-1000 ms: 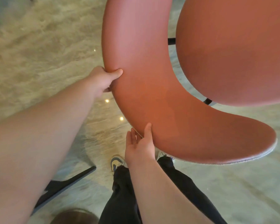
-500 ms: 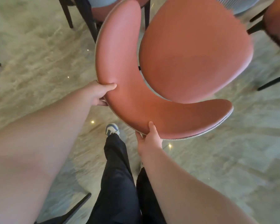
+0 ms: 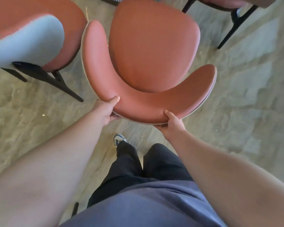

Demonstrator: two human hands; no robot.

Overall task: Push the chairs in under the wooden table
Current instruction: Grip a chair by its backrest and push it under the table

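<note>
Item: terracotta upholstered chair (image 3: 152, 51), curved wraparound backrest, pale piping along the outer edge. Location: centre of view, seat toward 12 o'clock, backrest toward the person at 6 o'clock.

Step in hand, as judged: steering this chair toward its place. The wooden table cannot be identified with certainty; a brown corner at 1 o'clock may be its edge.

Next move, as judged: a straight push toward 12 o'clock, kept clear of the neighbours on either side.

Left hand (image 3: 106, 112): grips the backrest at its 7 o'clock curve, thumb on the inner face, fingers wrapped under the outer edge. Arm extended, nearly straight.

Right hand (image 3: 171, 124): grips the backrest's rear edge at about 6 o'clock, thumb over the top, fingers beneath and mostly hidden. Arm extended.

Neighbouring chair (image 3: 33, 35): matching seat, pale blue-grey back, black legs, at 10 o'clock, just beside the held chair.

Third chair (image 3: 226, 17): black legs only plainly seen, at 1 o'clock.

Floor (image 3: 244, 104): grey-beige marbled stone.

Person: dark trousers, blue top, one sneaker (image 3: 119, 139) visible at 6 o'clock.
</note>
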